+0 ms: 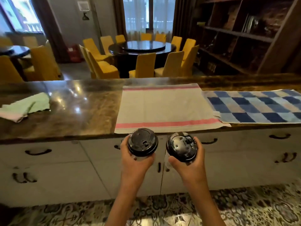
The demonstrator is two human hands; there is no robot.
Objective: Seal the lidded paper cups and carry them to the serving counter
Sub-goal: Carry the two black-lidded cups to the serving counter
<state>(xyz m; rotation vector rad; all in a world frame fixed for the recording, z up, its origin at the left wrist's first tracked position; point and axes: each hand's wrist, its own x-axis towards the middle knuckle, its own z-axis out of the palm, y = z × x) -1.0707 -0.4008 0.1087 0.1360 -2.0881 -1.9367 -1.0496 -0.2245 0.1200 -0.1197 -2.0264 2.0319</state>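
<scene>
I have one lidded cup in each of my hands, held in the air just short of the surface [73, 111]. My left hand [135, 162] wraps the left cup [142, 141], which stands nearly upright, black lid up. My right hand [190, 162] grips the right cup [181, 147], tipped so its lid faces toward me and leftward. Lids hide whatever is inside. A pink-striped towel [162, 106] lies flat on the surface just beyond both cups.
</scene>
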